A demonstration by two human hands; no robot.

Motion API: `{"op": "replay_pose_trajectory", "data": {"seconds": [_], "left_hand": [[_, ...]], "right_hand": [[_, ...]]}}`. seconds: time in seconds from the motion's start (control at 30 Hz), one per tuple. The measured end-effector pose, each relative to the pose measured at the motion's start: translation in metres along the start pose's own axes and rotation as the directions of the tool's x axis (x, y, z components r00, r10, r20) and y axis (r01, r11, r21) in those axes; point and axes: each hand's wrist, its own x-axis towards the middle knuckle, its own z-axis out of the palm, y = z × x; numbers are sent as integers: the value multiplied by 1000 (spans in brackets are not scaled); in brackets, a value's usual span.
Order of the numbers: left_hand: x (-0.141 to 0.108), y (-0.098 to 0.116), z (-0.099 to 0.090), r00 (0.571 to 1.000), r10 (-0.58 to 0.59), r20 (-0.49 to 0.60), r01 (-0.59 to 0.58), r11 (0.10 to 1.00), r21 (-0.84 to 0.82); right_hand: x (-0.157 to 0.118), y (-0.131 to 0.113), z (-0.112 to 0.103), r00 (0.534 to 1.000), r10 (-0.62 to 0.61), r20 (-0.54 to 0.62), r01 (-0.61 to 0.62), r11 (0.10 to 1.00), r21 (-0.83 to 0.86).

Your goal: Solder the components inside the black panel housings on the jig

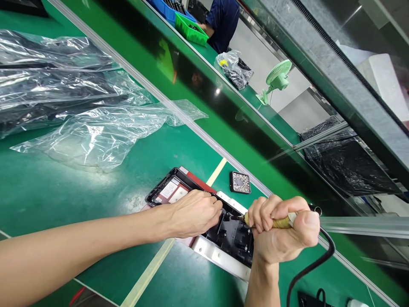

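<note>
A black plastic housing lies in a white-sided holder on the green table. Its far left end shows a white printed label. My left hand rests over the middle of the housing with its fingers curled together; whatever they pinch is hidden beneath them. Wrapped around the yellowish handle of a corded electric screwdriver is my right hand. The screwdriver's tip points left into the housing, close to my left fingers. A small square dish of screws stands just beyond the housing.
Clear plastic bags with dark contents cover the left of the table. A metal rail crosses beyond the work. The screwdriver's black cord loops down at right. Farther off are a green basket, a fan and a person.
</note>
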Motion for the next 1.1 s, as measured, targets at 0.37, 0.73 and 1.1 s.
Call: {"op": "replay_pose_trajectory", "data": {"seconds": [0.37, 0.73, 1.1], "left_hand": [[-1, 0, 1, 1000, 8, -2, -8, 1000, 6], [0, 0, -2, 1000, 7, 17, -8, 999, 39], [0, 0, 0, 1000, 8, 27, -9, 999, 52]], "right_hand": [[-1, 0, -4, 1000, 1, 14, -2, 1000, 25], [0, 0, -5, 1000, -11, 20, 10, 1000, 16], [0, 1, -6, 999, -22, 24, 22, 1000, 6]]}}
